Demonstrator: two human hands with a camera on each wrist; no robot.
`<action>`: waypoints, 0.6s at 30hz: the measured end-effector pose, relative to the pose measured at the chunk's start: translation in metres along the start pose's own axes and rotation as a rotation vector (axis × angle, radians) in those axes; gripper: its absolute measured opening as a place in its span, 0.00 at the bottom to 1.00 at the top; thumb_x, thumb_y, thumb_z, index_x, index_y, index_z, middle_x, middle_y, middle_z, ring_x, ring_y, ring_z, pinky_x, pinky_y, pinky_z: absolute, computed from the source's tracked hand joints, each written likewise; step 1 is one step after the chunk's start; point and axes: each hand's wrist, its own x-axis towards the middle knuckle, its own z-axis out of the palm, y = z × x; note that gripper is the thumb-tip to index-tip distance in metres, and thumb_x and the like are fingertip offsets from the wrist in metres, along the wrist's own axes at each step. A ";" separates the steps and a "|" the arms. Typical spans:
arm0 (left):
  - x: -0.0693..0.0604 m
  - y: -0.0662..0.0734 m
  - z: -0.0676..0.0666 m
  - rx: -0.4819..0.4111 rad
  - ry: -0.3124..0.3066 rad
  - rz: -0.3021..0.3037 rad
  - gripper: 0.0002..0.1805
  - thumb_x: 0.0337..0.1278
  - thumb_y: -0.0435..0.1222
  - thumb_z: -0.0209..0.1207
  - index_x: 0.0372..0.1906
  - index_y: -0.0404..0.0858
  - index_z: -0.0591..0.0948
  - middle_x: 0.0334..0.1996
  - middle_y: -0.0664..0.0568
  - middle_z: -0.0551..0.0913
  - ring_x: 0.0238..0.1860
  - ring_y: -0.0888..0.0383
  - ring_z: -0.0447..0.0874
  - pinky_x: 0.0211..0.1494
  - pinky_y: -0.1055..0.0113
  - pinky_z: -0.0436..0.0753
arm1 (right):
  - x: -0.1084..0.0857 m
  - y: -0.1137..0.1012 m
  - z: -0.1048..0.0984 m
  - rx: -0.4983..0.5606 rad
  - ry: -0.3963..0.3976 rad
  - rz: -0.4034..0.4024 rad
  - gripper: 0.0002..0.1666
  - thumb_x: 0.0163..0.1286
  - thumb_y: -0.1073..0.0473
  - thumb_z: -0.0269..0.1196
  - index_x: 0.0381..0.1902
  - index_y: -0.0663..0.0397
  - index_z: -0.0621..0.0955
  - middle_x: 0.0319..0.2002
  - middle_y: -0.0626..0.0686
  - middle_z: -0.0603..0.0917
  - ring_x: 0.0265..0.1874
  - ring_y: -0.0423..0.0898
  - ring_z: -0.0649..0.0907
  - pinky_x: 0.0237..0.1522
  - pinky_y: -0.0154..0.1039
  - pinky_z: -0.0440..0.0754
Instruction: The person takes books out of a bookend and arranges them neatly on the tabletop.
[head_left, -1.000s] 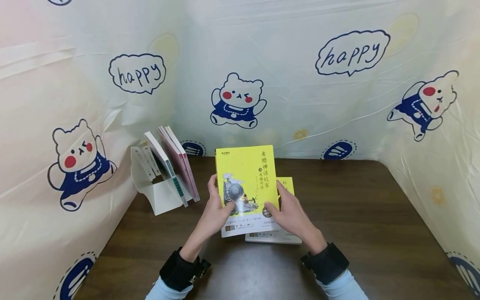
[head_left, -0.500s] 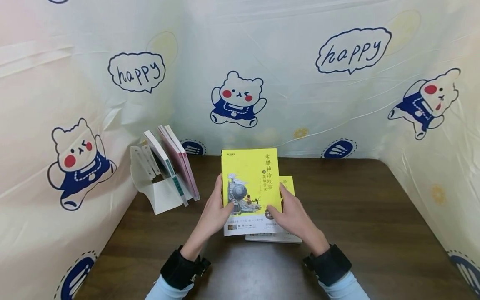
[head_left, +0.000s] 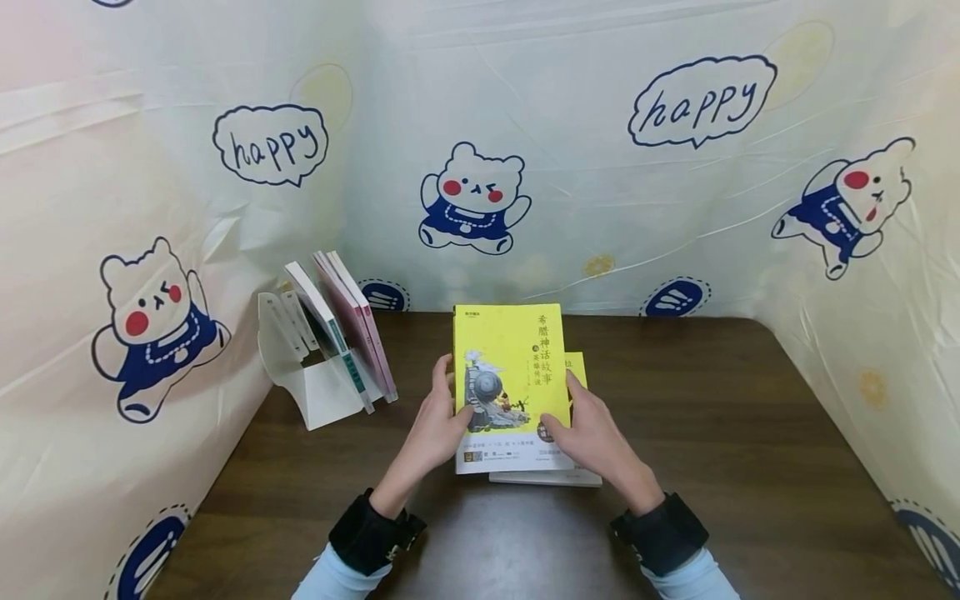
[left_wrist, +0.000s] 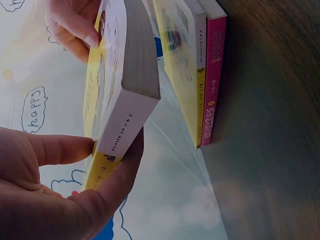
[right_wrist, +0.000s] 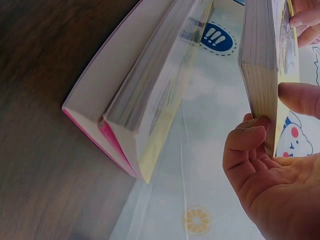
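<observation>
The left hand (head_left: pixel 431 425) pinches the spine side of the yellow book (head_left: pixel 506 342), the right hand (head_left: pixel 597 431) its page edge, neither nearer; its long axis points away from the person. Counted: one white rack (head_left: pixel 330 398) bearing at least three books (head_left: pixel 367 342), then one yellow book, raised above two stacked books (right_wrist: pixel 130 105) on the surface (head_left: pixel 690 408).

In the head view, soft, even light is making the bear-print sheet (head_left: pixel 585 217) look bright and pale, and its creases are catching thin shiny lines. A white shine is glowing on the near part of the brown table (head_left: pixel 498 533), while the rest of the wood is looking dark. The yellow Greek myths book (head_left: pixel 513 358) is showing clearly, but its smallest words are blurring. Both wrist views are looking dimmer and grayer. In the left one, letters on the pink book (left_wrist: pixel 215 85) are looking fuzzy.
</observation>
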 end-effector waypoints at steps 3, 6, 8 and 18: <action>0.001 -0.001 0.002 -0.013 -0.004 0.018 0.46 0.71 0.22 0.57 0.82 0.44 0.45 0.77 0.33 0.63 0.63 0.41 0.79 0.59 0.45 0.81 | 0.000 0.000 -0.001 -0.014 -0.001 0.014 0.45 0.73 0.56 0.68 0.81 0.46 0.61 0.54 0.48 0.83 0.45 0.45 0.83 0.42 0.42 0.82; 0.002 -0.002 0.004 0.007 -0.014 0.049 0.44 0.71 0.22 0.57 0.81 0.45 0.49 0.77 0.33 0.65 0.63 0.42 0.78 0.58 0.46 0.81 | -0.001 0.001 -0.001 -0.030 0.004 0.025 0.45 0.72 0.56 0.68 0.81 0.50 0.61 0.53 0.50 0.83 0.45 0.46 0.83 0.43 0.42 0.81; 0.003 -0.004 0.006 0.036 -0.022 0.059 0.40 0.71 0.22 0.57 0.79 0.45 0.53 0.74 0.33 0.68 0.61 0.42 0.79 0.55 0.48 0.83 | -0.001 0.002 -0.001 -0.037 0.010 0.031 0.44 0.72 0.56 0.68 0.80 0.52 0.62 0.53 0.51 0.83 0.44 0.46 0.83 0.42 0.42 0.81; 0.009 -0.005 0.016 0.088 -0.055 0.036 0.27 0.72 0.24 0.59 0.71 0.42 0.70 0.72 0.38 0.72 0.59 0.44 0.78 0.55 0.51 0.83 | -0.004 0.007 -0.004 -0.047 0.021 0.059 0.41 0.71 0.57 0.68 0.77 0.54 0.65 0.51 0.53 0.84 0.43 0.47 0.84 0.42 0.40 0.83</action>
